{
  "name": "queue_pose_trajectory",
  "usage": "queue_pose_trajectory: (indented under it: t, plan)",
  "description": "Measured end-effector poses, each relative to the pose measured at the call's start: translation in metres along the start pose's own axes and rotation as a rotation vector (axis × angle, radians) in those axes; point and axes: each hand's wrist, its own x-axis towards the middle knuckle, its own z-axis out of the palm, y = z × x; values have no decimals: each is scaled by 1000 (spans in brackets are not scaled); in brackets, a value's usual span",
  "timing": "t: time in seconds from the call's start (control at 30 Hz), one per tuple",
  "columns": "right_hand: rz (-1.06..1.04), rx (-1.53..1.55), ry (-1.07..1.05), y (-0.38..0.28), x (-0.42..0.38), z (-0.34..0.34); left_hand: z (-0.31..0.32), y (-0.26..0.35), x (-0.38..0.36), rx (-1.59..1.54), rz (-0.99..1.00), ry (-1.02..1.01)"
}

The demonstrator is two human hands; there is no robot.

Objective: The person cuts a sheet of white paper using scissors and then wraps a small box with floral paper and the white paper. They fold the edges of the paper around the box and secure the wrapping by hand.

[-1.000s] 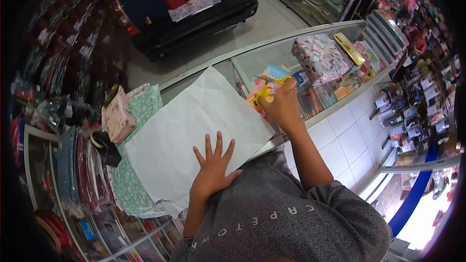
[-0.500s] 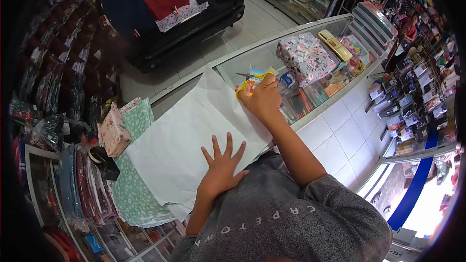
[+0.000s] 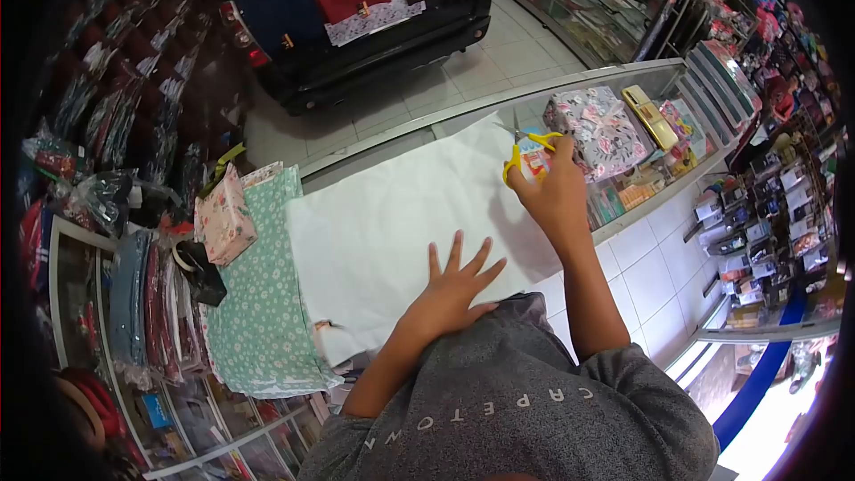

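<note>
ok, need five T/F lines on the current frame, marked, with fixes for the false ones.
1. The right hand holds scissors. True.
2. Both hands hold something. False: the left hand is spread on the white sheet, holding nothing.
3. Every sheet is plain. False: the green sheet has white flowers.
4. In view, the grey box is right of the white sheet. True.
5. The scissors' handles are yellow. True.

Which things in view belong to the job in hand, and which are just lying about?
In use:
- white sheet, under the left hand
- yellow-handled scissors, in the right hand

Apparently lying about:
- pink floral box
- grey floral box
- gold box
</note>
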Motion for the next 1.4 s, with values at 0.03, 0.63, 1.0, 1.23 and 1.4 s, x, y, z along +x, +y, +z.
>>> queue_pose_trajectory:
  t: [0.03, 0.63, 1.0, 1.23, 1.4]
  plan:
    - [-4, 4, -11, -4, -7, -4, 0, -3, 8, -3, -13, 1]
    - [-405, -31, -78, 59, -101, 59, 17, -39, -49, -100, -44, 414]
    - [-416, 17, -54, 58, -103, 60, 33, -20, -58, -152, -87, 517]
    - [-563, 252, 124, 52, -117, 33, 33, -32, -60, -206, -31, 502]
    - [75, 664, -556, 68, -184, 2, 37, -32, -59, -303, -46, 551]
